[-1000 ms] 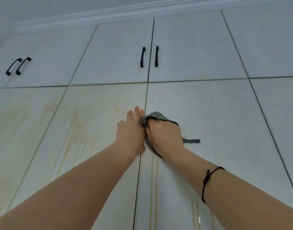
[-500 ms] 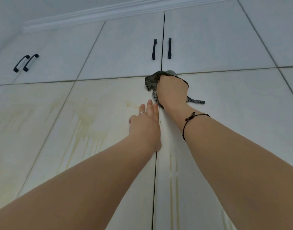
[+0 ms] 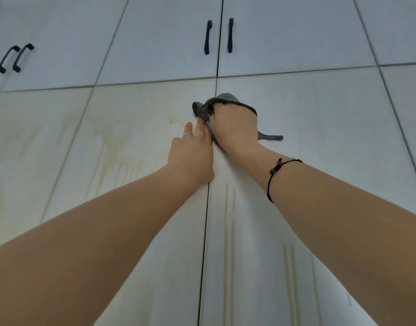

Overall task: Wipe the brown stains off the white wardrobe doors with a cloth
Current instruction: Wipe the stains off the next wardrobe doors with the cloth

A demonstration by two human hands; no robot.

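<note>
- cloth (image 3: 202, 109): dark with fine white dots, a grey-green patch on top.
- wardrobe doors (image 3: 319, 118): white, faintly blue-grey in this light.
- stains (image 3: 115, 158): yellowish-brown drips at eight o'clock from the cloth, with thinner streaks at six.
- handles (image 3: 208, 37), at twelve o'clock: black.
- bracelet (image 3: 276, 169): black cord, small brown beads.
- ring (image 3: 187, 135): silvery.

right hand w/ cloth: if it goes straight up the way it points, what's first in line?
Right hand would first cross the horizontal seam just above its cloth, then probably the nearer black handle.
</note>
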